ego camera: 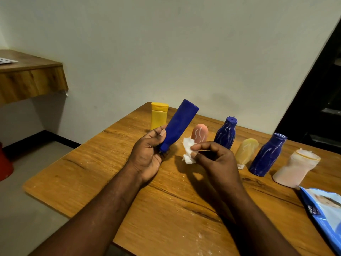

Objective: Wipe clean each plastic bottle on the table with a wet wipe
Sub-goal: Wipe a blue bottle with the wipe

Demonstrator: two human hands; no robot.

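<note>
Grainy wooden counter [92, 172]: fingers of my left hand [147, 154] wrap a smooth blue bottle [180, 124], those of my right hand [215, 159] pinch a crumpled white wipe [188, 152]; pack [324, 215] lettering unreadable.

Your raised bottle [181, 124] is plain deep blue. The far-left bottle [159, 116] is solid yellow. The pink bottle [200, 134] bears white squiggles; the middle blue bottle [226, 133] and right blue bottle [267, 156] bear white streaks. Your wipe [188, 152] is white; the table [166, 209] is brown wood-grain.
</note>
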